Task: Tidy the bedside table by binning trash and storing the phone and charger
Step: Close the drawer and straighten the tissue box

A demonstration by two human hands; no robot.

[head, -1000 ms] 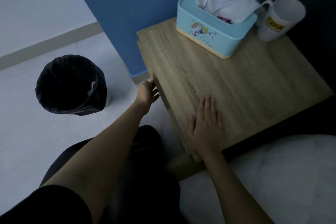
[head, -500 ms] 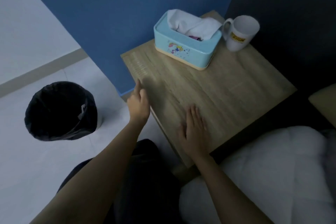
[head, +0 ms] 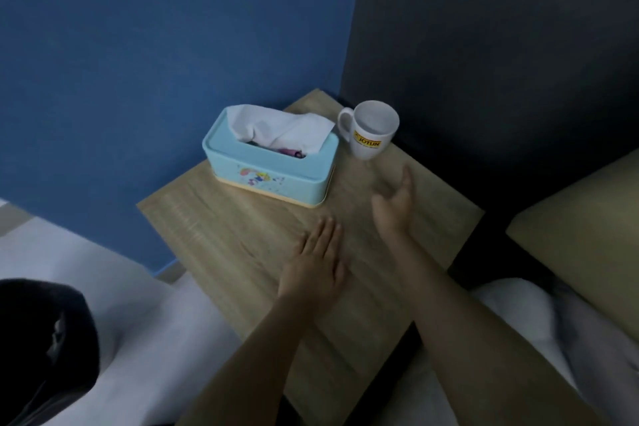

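The bedside table (head: 214, 228) is a light wooden one, standing in the corner between a blue wall (head: 138, 45) and a dark wall (head: 501, 45). On the table, at its far side near the blue wall, stands a light blue tissue box (head: 273, 171) with a white tissue (head: 276, 126) coming out of the top slot. Just beside the box, toward the dark wall, stands a white mug (head: 371, 130) with a yellow label, upright, its handle turned to the box.

The left hand (head: 314, 264) lies flat on the table, palm down, in front of the tissue box. Its fingers are straight and close together, and they hold nothing. The right hand (head: 394, 204) is above the table, between the left hand and the mug. It is turned on its edge with the palm facing the box, fingers stretched out and loosely together, thumb a little apart. It is empty, and it does not touch the mug.

The bin (head: 41, 349), lined with a black bag, stands on the pale floor (head: 145, 315), well apart from the table on the side of the left arm. On the other side of the table a white cover (head: 518, 315) and a tan pillow (head: 587, 225) are seen.

No phone, charger or trash is visible on the table top.
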